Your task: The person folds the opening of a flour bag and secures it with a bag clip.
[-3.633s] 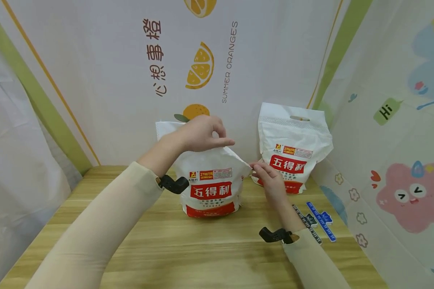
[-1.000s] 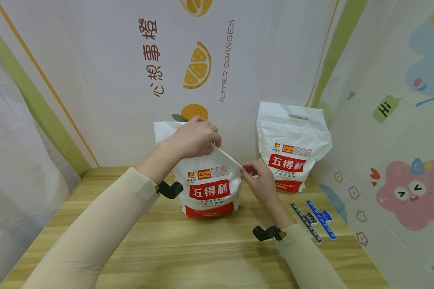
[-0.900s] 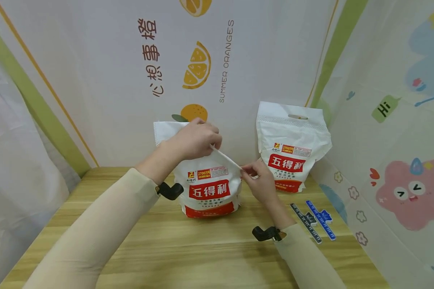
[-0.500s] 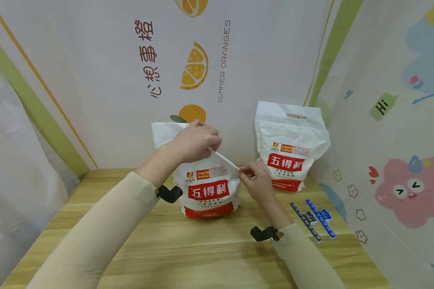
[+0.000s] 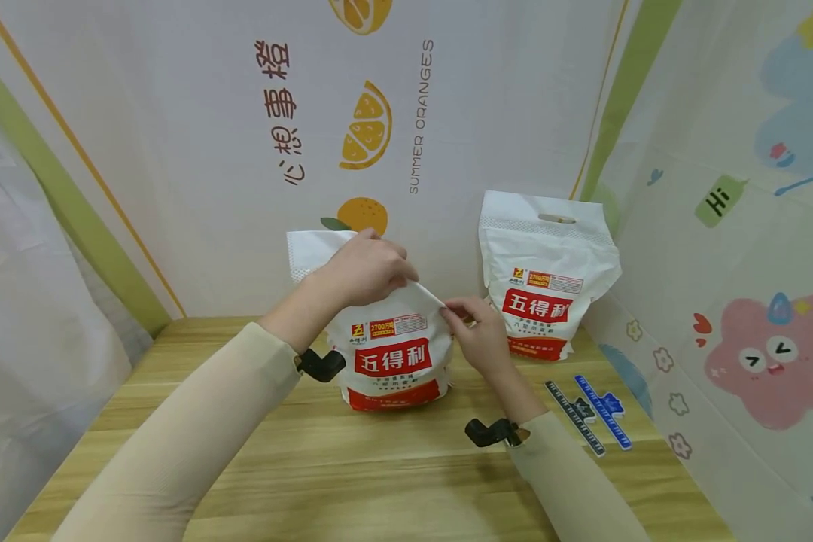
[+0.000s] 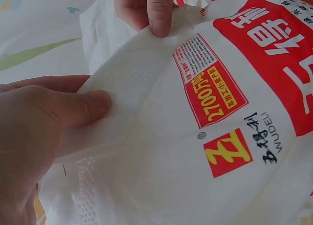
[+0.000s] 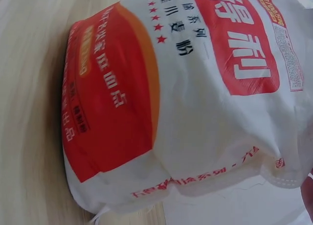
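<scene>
A white flour bag (image 5: 393, 380) with red print stands upright on the wooden table in the head view. My left hand (image 5: 371, 269) lies over its top; the left wrist view shows the thumb (image 6: 90, 107) pressing the white top, other fingers behind it. My right hand (image 5: 477, 331) pinches the right end of the slanting top edge, its thumb and fingertip near the top of the left wrist view. The bag's left top corner stands up beyond my left hand. In the right wrist view the bag's red base (image 7: 110, 98) rests on the table.
A second flour bag (image 5: 549, 256) with a handle slot stands at the back right. Flat black (image 5: 574, 418) and blue (image 5: 603, 412) strips with animal-shaped middles lie side by side on the table's right. Printed curtains (image 5: 196, 150) hang behind and beside the table (image 5: 298, 474).
My right hand has moved left, bringing the bag's pulled-out right top corner inward and shortening the slanting edge. My left hand's extended thumb has drawn in onto the bag's top.
</scene>
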Demonstrator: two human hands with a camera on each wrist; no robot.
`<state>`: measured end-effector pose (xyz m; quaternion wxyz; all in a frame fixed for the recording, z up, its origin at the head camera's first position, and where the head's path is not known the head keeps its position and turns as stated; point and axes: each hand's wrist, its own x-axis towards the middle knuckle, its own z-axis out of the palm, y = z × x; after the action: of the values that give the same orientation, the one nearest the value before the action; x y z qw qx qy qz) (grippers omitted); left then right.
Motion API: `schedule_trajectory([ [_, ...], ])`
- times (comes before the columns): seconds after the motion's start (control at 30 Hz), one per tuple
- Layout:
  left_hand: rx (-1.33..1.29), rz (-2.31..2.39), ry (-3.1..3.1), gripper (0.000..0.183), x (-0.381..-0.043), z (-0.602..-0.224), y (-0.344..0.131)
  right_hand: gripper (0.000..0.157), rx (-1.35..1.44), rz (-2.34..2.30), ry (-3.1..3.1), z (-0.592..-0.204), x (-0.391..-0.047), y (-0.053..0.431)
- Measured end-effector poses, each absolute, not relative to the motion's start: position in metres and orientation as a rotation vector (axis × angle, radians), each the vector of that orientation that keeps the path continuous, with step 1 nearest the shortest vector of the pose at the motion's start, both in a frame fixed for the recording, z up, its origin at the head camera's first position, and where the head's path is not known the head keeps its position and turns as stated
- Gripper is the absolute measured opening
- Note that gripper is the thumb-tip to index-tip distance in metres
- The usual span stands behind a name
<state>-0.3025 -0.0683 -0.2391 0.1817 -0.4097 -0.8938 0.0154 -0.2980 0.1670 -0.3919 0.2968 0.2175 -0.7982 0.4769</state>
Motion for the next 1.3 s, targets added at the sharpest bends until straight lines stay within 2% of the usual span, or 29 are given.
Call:
schedule_trajectory([
  [0.27, -1.179, -0.02, -2.528, 0.022, -0.302, -0.24, -0.073, 0.009, 0.564, 1.299, -2.121, -0.391, -0.301, 0.166],
  [0.63, -1.17, -0.083, -2.456, 0.013, -0.304, -0.238, -0.074, 0.025, 0.559, 1.318, -2.22, -0.371, -0.298, 0.156],
  [0.9, -1.097, -0.108, -2.457, 0.013, -0.306, -0.231, -0.083, 0.019, 0.573, 1.333, -2.148, -0.355, -0.302, 0.139],
  [1.3, -1.101, -0.127, -2.426, 0.009, -0.303, -0.232, -0.08, 0.009, 0.529, 1.368, -2.13, -0.354, -0.302, 0.135],
])
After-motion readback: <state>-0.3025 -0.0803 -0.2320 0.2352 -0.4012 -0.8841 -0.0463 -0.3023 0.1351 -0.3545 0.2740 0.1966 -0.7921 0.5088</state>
